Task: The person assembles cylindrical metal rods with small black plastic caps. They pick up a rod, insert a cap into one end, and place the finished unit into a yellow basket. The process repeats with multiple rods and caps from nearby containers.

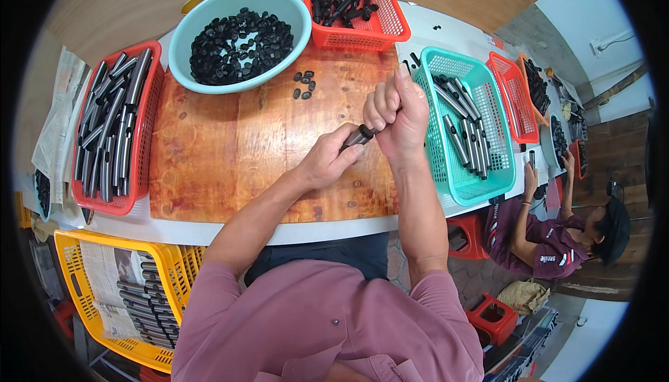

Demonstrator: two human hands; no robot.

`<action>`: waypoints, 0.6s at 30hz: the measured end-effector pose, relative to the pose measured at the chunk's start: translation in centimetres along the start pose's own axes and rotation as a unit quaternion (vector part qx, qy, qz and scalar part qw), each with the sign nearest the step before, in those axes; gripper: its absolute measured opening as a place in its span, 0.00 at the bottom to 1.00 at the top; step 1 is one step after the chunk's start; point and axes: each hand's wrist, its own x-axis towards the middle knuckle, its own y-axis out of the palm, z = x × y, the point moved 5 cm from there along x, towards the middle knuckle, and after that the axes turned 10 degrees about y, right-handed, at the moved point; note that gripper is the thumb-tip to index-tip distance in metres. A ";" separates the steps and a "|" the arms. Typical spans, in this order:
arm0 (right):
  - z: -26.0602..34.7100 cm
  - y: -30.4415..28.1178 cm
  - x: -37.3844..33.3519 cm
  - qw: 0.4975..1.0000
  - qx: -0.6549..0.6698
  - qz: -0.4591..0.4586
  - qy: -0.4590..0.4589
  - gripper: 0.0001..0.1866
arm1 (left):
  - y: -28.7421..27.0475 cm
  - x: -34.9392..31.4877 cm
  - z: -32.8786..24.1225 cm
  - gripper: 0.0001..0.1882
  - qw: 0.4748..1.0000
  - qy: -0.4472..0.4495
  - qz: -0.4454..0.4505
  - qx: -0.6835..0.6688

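My left hand (326, 159) is closed around a metal tube (357, 137) with a black end, tilted up toward the right over the wooden board (237, 166). Right beside that end, my right hand (403, 116) is closed with its thumb pointing up. Its curled fingers hide whatever lies inside them. Several small black oval caps (305, 83) lie loose on the board beyond my hands. Behind them, a pale teal basin (244, 89) contains a heap of similar caps.
Tubes fill a red basket (155, 96) at left and partly a green basket (456, 190) at right. Black parts lie in a red basket (355, 37) at the back. A yellow crate (174, 277) holds tubes on newspaper. A co-worker (533, 235) sits at right, near a red stool (465, 237).
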 end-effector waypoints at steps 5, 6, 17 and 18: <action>-0.1 -0.1 -0.4 0.998 -0.002 -0.062 -0.007 0.28 | 0.2 -0.1 -0.1 0.14 0.996 0.020 -0.029 0.087; 0.0 -0.1 -0.5 0.998 -0.004 -0.069 -0.010 0.28 | 0.2 -0.1 -0.1 0.15 0.993 0.028 -0.032 0.109; 0.0 -0.1 -0.9 0.995 -0.004 -0.101 -0.025 0.28 | 0.2 -0.1 -0.8 0.14 0.973 0.065 -0.054 0.215; 0.0 -0.3 -0.8 0.995 -0.010 -0.098 -0.021 0.28 | 0.2 -0.1 -0.7 0.14 0.973 0.057 -0.050 0.220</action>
